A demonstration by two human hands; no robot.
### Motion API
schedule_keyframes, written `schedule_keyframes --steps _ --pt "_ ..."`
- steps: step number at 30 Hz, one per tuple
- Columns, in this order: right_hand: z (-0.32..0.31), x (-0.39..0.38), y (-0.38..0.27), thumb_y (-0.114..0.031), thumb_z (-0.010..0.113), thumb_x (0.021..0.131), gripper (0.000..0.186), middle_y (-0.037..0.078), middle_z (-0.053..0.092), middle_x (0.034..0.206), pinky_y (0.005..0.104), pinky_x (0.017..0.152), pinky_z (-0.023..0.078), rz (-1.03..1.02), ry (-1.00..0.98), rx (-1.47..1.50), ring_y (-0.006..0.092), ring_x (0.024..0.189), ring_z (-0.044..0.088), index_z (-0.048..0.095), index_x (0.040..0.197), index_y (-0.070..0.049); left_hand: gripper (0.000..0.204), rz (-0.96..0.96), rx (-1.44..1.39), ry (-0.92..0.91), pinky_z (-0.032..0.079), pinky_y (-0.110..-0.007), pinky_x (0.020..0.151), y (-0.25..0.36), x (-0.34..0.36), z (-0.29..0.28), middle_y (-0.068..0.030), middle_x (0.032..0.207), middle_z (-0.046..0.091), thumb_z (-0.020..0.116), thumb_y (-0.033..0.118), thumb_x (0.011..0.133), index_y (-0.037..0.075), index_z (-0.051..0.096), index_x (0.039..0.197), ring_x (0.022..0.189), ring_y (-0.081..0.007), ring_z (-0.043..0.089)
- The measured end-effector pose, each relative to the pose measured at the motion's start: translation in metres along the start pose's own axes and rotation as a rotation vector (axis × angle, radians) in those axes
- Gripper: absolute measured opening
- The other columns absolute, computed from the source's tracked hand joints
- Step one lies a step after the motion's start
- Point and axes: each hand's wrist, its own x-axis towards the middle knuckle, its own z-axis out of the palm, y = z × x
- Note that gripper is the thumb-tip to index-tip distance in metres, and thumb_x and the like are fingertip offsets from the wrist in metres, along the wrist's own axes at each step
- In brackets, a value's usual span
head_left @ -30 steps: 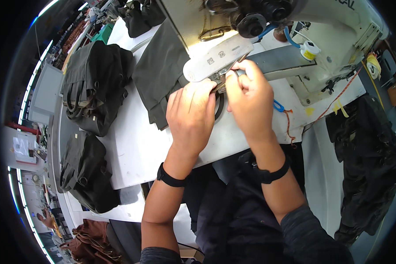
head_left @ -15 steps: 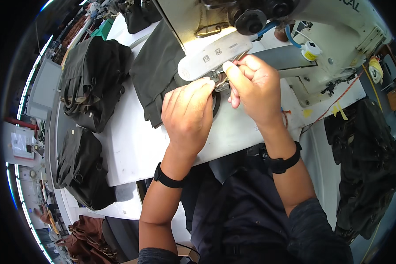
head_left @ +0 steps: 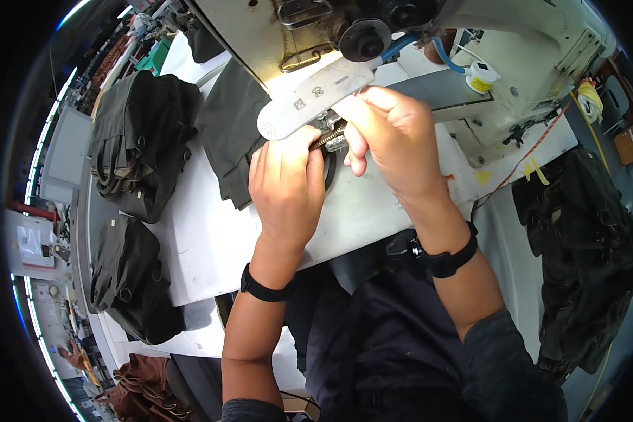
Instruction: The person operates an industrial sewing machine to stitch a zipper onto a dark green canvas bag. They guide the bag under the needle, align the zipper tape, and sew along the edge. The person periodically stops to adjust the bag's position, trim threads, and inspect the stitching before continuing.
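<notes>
Under the sewing machine's head [head_left: 362, 39], with its long white plate [head_left: 309, 98], lies dark olive fabric [head_left: 228, 119] with a brass-toothed zipper [head_left: 328, 138]. My left hand [head_left: 286, 190] has its fingers curled over the zippered edge, just left of the metal presser foot. My right hand [head_left: 401, 148] is closed, thumb and forefinger pinched at the plate's lower right edge beside the needle area, the other fingers curled loosely below. What that pinch holds is hidden. A black loop of material shows between my hands.
Dark bags [head_left: 137, 141] lie on the white tabletop's [head_left: 204, 264] left side. More dark bags [head_left: 580, 260] are piled at the right beyond its edge, brown bags [head_left: 137, 390] at lower left. Blue hoses [head_left: 444, 58] and a red-orange cord [head_left: 531, 155] run by the machine [head_left: 541, 63].
The whole view has shifted slightly. My right thumb and forefinger have moved up and left toward the white plate, while the lower fingers came more into sight. My left hand stays on the zipper.
</notes>
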Motion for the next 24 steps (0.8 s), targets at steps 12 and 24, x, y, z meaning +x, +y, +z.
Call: schedule_keyframes --steps 12,24 --pt "-0.014 -0.012 -0.002 -0.015 0.065 0.100 0.016 0.006 0.065 0.064 0.0283 0.051 0.047 -0.205 -0.069 -0.436 0.0105 0.052 0.059 0.072 0.103 -0.001 0.028 0.133 -0.086 0.018 0.053 -0.036 0.078 -0.013 0.001 -0.005 -0.0084 0.101 0.076 0.075 -0.009 0.079 0.005 0.074 0.104 0.086 -0.0256 0.070" --pt "-0.033 -0.017 0.016 -0.006 0.071 0.085 0.036 0.005 0.061 0.070 0.0353 0.052 0.050 -0.829 -0.105 -1.074 0.0216 0.058 0.063 0.071 0.122 -0.008 0.028 0.124 -0.049 0.012 0.050 -0.034 0.075 -0.009 0.003 -0.007 -0.0057 0.100 0.075 0.076 -0.006 0.080 0.006 0.075 0.104 0.086 -0.0234 0.069"
